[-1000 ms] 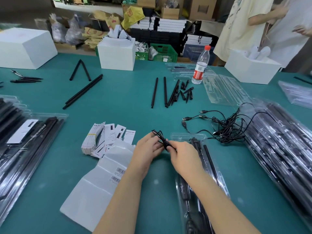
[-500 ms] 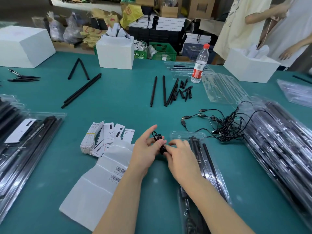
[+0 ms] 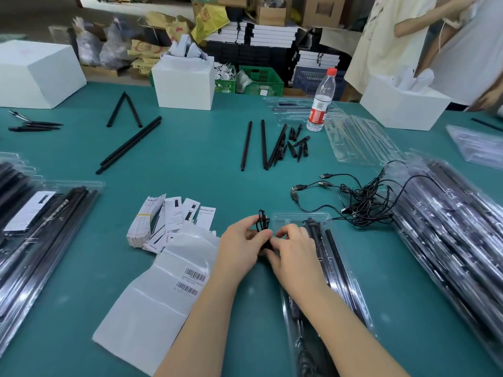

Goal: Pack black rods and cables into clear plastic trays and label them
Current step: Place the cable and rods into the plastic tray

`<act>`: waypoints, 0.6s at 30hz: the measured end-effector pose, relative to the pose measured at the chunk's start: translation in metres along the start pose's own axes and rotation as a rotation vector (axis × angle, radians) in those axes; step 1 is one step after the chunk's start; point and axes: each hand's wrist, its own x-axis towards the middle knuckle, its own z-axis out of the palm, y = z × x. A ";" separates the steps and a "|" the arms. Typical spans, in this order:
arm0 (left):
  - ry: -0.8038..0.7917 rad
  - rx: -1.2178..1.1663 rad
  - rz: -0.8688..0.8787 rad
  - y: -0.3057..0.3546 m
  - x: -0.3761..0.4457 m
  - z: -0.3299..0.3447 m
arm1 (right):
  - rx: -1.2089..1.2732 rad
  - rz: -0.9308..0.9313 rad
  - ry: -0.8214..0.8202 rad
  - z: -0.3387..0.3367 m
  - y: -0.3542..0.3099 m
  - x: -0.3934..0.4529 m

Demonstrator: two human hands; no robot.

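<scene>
My left hand (image 3: 241, 244) and my right hand (image 3: 295, 250) meet over the green table and together hold a small coiled black cable (image 3: 263, 223), fingers curled round it. Its loops stick up between the two hands. Just right of the hands lies an open clear plastic tray (image 3: 299, 217) with black rods (image 3: 333, 253) in it; my right forearm covers part of it. A tangle of loose black USB cables (image 3: 362, 204) lies beyond the tray. Loose black rods (image 3: 262, 144) and short spikes lie further back.
Label cards (image 3: 168, 221) and a barcode sticker sheet (image 3: 160, 292) lie left of my hands. Stacks of packed trays sit at the left (image 3: 40, 227) and right (image 3: 449, 229). A water bottle (image 3: 321, 102), empty trays (image 3: 359, 140), white boxes and people stand at the back.
My hands have drawn closer and shifted slightly right toward the tray's top end. The cable is bundled tighter between them; my left fingers, spread half a second ago, now curl round it.
</scene>
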 end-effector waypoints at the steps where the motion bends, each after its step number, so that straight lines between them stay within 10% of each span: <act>1: 0.010 0.035 0.011 0.001 -0.001 0.001 | 0.003 -0.013 -0.021 -0.001 0.001 0.001; 13: 0.033 0.235 0.212 0.000 -0.003 0.007 | -0.227 0.121 -0.275 -0.013 0.034 -0.020; 18: 0.023 0.264 0.222 -0.003 -0.001 0.007 | -0.066 0.151 -0.137 0.002 0.033 -0.025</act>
